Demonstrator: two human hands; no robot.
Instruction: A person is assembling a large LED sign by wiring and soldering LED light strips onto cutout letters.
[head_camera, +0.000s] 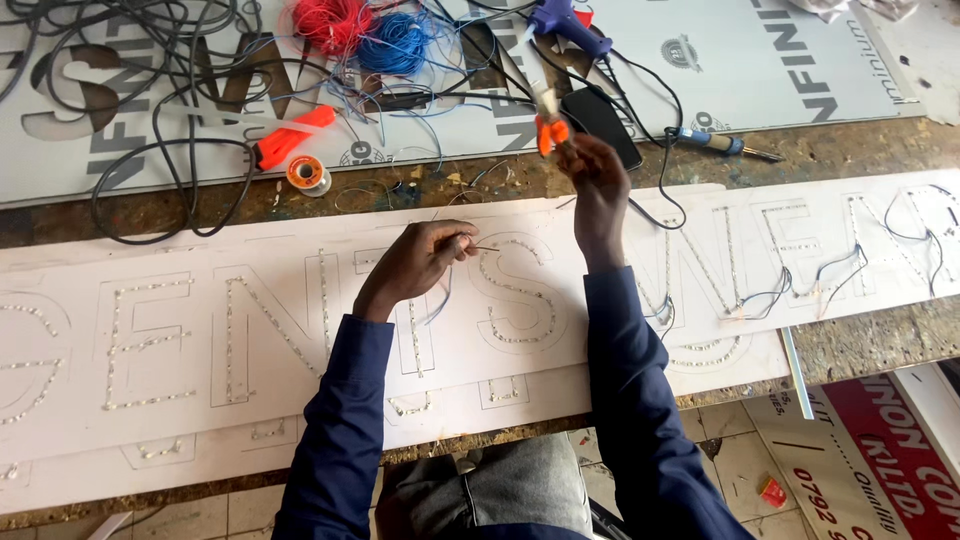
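Head view: a thin wire (488, 249) is pinched between the closed fingertips of the left hand (425, 257), just above the white sign board (150, 400) with LED-strip letter outlines. An orange-handled soldering iron (548, 118) is gripped in the closed right hand (598, 185), raised over the board's far edge. A solder spool (308, 174) lies farther left.

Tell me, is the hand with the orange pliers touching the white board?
Apart. The head view shows the right hand lifted, holding the orange pliers over the brown table, beyond the white board edge.
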